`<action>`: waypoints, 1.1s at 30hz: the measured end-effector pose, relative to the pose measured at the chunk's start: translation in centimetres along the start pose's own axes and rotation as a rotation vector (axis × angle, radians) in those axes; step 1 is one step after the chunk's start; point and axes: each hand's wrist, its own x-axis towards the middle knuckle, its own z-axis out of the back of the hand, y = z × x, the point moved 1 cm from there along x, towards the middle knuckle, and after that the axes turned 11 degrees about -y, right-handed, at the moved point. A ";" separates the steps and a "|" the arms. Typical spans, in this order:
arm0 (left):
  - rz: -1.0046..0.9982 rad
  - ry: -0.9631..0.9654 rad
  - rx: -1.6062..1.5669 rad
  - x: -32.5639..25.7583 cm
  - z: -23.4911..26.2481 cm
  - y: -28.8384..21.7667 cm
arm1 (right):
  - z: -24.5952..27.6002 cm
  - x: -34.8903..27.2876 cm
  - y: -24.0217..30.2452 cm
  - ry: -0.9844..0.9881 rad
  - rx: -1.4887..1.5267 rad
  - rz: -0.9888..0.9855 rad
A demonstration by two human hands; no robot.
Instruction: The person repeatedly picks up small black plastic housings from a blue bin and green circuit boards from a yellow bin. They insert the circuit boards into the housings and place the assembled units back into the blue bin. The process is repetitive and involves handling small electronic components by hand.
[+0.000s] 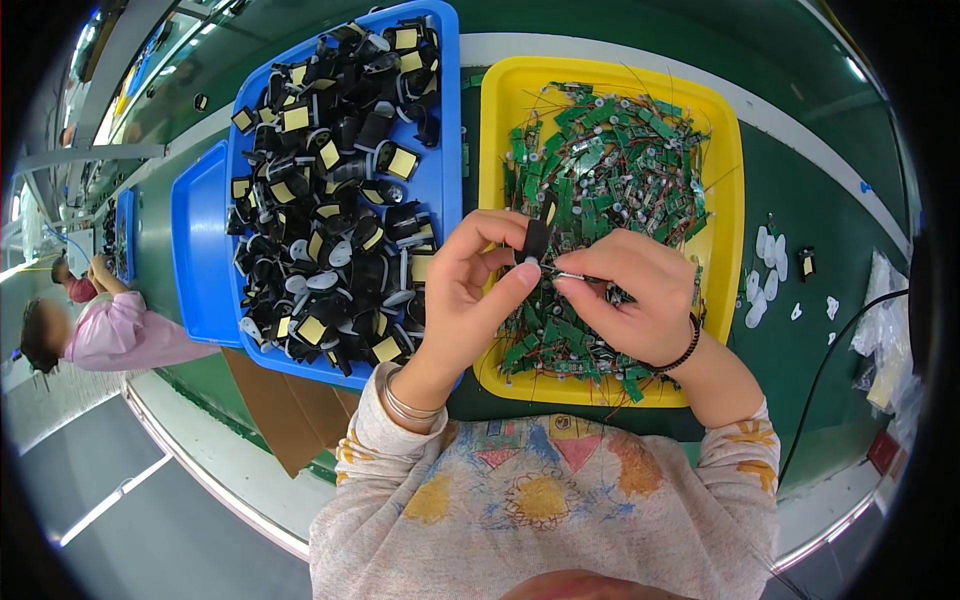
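Seen from the head camera, a worker in a patterned pale sweater sits at a dark green workbench [800,190] edged by a white strip. The left hand [470,290] pinches a small black plastic part [537,238] between thumb and forefinger, holding it upright above the near edge of a yellow plastic tray [495,150] heaped with small green circuit boards [600,160] trailing thin wires. The right hand [640,295], fingers pressed together, pinches a thin metal pin [570,275] just beside that part. To the left, a blue plastic tray [445,190] holds black parts with yellow pads [340,190]; another blue tray [195,250] lies beyond it. Small white pieces [765,275] dot the bench at right, near a black cable [830,365]. A second person in pink [110,330] sits along the line at far left, above a grey floor [150,500].
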 end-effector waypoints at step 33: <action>-0.025 -0.034 0.128 -0.1 0.7 0.2 | 0.1 0.2 -0.5 0.084 0.155 -0.249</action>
